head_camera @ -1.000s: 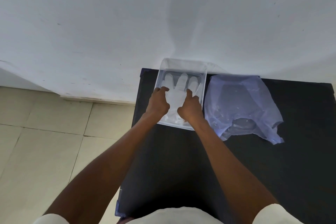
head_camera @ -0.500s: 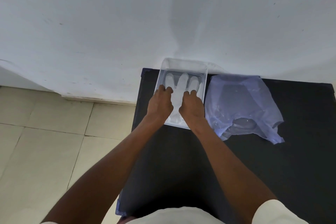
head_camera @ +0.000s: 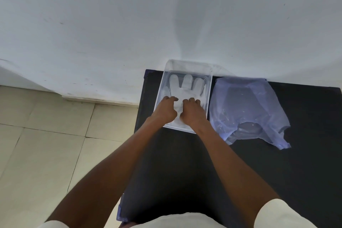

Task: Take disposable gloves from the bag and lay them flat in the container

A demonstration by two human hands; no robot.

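At the far left lies pale tiled floor (head_camera: pixel 46 144), and a white wall (head_camera: pixel 111 24) rises behind the dark table (head_camera: pixel 185 163) that carries everything else. Next comes the clear plastic container (head_camera: pixel 210 87), set at the table's back edge against the wall, with a white disposable glove (head_camera: pixel 187 87) lying palm-flat inside it, fingers pointing toward the wall. Both hands rest on the glove's lower half: the left hand (head_camera: pixel 165 110) presses down with fingers curled, knuckles up, its grip neither pinching nor lifting anything that shows; just beside it the right hand (head_camera: pixel 192 112) does the same, fingers bent and bearing on the film rather than clamped around it. The job in hand looks like smoothing the glove flat. Such a glove should be nearly weightless, limp and slightly clingy, prone to wrinkle, fold over or lift with a withdrawing palm, so it is best handled at the cuff or by the edges with light fingertips, then stroked outward toward the fingers. Further right, touching or nearly touching the container's side, lies the thin bluish plastic bag (head_camera: pixel 248 109), crumpled and translucent, its mouth toward the person; whether more gloves remain inside cannot be told for certain.
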